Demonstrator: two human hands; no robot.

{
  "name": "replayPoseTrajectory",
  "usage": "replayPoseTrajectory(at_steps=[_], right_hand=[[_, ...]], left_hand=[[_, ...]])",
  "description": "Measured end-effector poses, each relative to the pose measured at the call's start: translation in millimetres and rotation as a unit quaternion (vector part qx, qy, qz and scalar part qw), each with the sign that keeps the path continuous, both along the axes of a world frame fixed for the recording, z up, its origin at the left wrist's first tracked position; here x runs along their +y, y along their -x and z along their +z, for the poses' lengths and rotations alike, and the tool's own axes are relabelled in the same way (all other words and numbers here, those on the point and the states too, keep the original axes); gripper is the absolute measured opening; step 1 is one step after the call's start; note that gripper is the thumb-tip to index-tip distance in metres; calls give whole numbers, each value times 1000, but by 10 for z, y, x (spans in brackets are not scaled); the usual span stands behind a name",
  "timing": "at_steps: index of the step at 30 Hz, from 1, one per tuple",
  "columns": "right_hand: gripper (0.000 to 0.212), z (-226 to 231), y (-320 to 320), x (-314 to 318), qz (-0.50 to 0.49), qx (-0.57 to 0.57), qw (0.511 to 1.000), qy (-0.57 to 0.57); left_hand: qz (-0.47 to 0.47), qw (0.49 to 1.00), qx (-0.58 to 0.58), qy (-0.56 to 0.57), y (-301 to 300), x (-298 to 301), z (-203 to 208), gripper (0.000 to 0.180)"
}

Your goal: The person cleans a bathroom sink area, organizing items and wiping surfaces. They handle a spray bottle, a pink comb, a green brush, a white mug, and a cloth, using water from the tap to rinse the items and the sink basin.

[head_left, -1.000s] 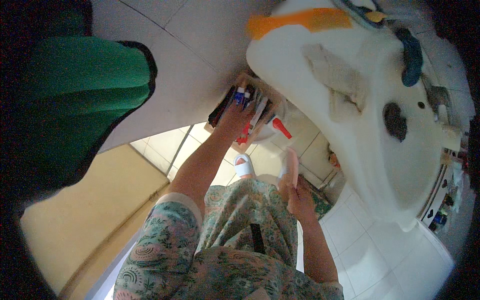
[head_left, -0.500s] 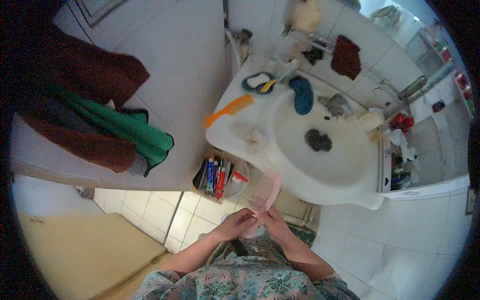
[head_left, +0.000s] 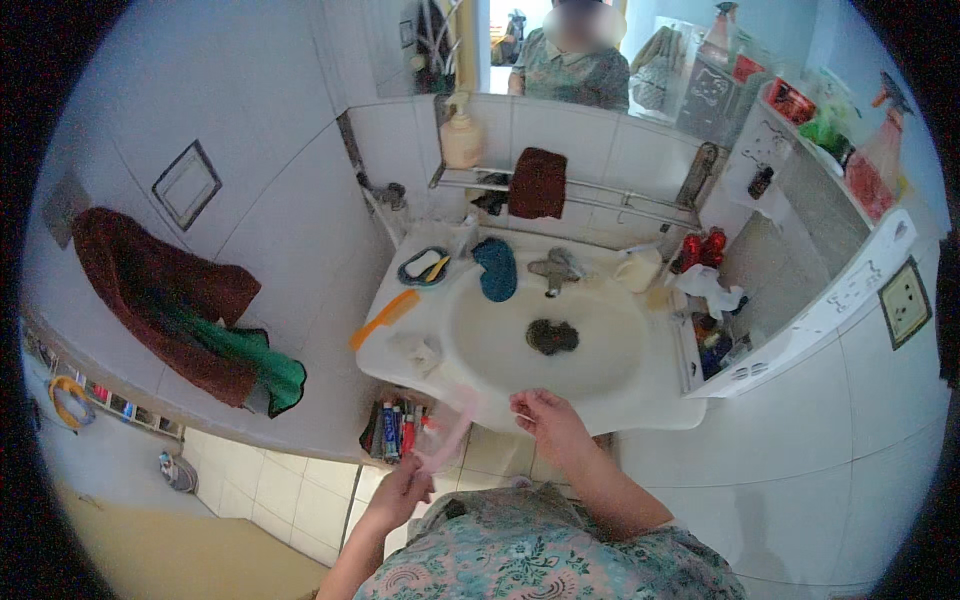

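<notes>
A pink comb (head_left: 452, 440) slants up from my left hand (head_left: 402, 490), whose fingers are wrapped round its lower end. Its top end reaches the front edge of the white washbasin (head_left: 620, 408). My right hand (head_left: 546, 418) is raised over the basin's front rim, fingertips pinched together; what they hold, if anything, is too small to name. An orange comb (head_left: 384, 318) lies on the basin's left ledge, with crumpled pale paper or tissue (head_left: 420, 355) nearby. Inside the bowl sits a dark, rough clump (head_left: 553, 337).
Behind the bowl are a blue scrub mitt (head_left: 494, 270) and the tap (head_left: 555, 270). A soap dish (head_left: 424, 266) stands at the back left. Below the left ledge hangs a box of tubes (head_left: 395, 430). An open white cabinet (head_left: 790, 325) borders the right. Towels (head_left: 170, 310) hang at left.
My hands have parted: the left took the pink comb leftward, while the right rose toward the basin's rim. The view has tilted up, bringing the mirror in.
</notes>
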State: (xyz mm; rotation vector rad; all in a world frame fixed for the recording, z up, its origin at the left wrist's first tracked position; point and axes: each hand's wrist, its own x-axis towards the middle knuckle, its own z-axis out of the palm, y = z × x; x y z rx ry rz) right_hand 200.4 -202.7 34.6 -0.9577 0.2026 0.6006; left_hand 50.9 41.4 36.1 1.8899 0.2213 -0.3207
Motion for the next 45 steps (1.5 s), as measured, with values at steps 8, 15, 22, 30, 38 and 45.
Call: replayPoseTrajectory(at_steps=[8, 15, 22, 30, 38, 45], right_hand=[[20, -308, -455, -594, -8, 101, 987, -129], [23, -329, -452, -242, 97, 150, 980, -86], [18, -94, -180, 534, 170, 126, 976, -52], [19, -92, 791, 1380, 189, 166, 966, -56], [16, 68, 2111, 2685, 371, 18, 928, 3], [32, 324, 2944, 3528, 530, -8, 848, -2]], left_hand=[[273, 959, -16, 76, 321, -150, -51, 26], [323, 946, -14, 36, 627, -171, 190, 40], [446, 888, 81, 79, 1241, 68, 274, 18], [470, 868, -40, 157, 2059, 720, 194, 21], [531, 819, -66, 209, 3437, 1579, 218, 20], [487, 827, -79, 270, 3919, 2271, 509, 27]])
